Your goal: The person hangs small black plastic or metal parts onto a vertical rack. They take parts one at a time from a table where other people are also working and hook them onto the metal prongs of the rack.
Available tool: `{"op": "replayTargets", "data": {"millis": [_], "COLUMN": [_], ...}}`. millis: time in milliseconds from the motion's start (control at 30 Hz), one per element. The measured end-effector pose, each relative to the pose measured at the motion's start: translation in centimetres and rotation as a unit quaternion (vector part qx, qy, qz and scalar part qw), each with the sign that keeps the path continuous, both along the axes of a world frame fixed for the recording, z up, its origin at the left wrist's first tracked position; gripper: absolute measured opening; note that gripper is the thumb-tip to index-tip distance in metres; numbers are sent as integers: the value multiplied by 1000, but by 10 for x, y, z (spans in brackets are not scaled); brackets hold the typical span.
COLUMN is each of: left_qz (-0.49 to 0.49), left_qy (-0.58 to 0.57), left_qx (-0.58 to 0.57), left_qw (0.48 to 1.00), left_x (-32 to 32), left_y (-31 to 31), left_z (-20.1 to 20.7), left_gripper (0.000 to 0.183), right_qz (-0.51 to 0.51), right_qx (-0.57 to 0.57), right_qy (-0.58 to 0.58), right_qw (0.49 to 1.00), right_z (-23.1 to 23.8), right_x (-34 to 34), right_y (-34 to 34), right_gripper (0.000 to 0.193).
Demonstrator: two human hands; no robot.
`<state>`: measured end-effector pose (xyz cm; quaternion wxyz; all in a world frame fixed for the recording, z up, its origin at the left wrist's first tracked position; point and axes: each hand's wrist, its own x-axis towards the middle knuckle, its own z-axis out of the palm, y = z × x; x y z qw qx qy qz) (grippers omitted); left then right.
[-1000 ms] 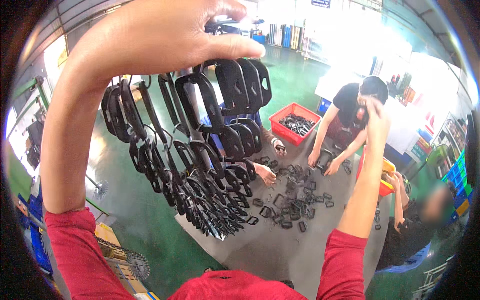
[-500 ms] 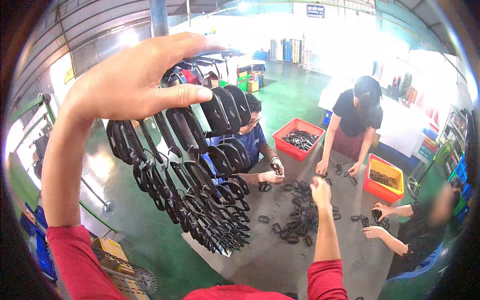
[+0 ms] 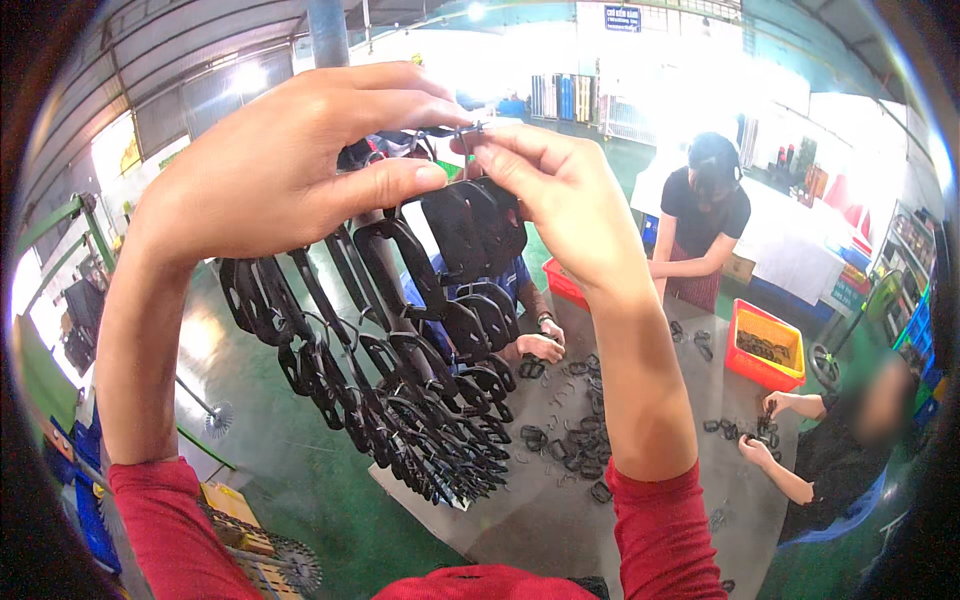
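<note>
A tall hanging rack (image 3: 400,345) carries many black oval loop-shaped parts in tiers of hooks. My left hand (image 3: 300,160) is at its top, fingers curled over the upper tier and thumb below, beside a black loop part (image 3: 392,262). My right hand (image 3: 555,190) reaches up to the same tier. Its thumb and forefinger are pinched at a thin wire hook (image 3: 466,140), just above several flat black parts (image 3: 470,225). Whether a loop part is also in that pinch is hidden by the fingers.
Below stands a grey table (image 3: 540,505) with a heap of black loop parts (image 3: 580,445). A red crate with a yellow basket (image 3: 765,350) and another red crate (image 3: 566,283) stand on it. Three co-workers sit or stand around it, one partly behind the rack.
My right hand has risen from over the table heap to the top of the rack, beside my left hand. The left hand keeps its curled pose. Co-workers' hands have shifted slightly.
</note>
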<state>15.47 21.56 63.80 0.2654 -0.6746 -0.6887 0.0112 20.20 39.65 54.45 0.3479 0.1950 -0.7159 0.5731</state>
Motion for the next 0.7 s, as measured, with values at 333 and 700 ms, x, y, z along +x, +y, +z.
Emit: {"op": "replayTargets", "data": {"millis": [333, 700], "left_qz": [49, 10], "left_qy": [29, 47], "left_qx": [10, 32], "left_qw": [998, 998], "left_x": [-3, -7], "left_y": [-4, 3], "left_z": [-2, 0], "left_gripper": [36, 35], "right_qz": [-40, -46], "right_qx": [-30, -118], "right_qy": [86, 52], "right_qw": [995, 991], "right_z": [-4, -7], "right_x": [-21, 3], "right_y": [-6, 21], "right_gripper": [15, 18]}}
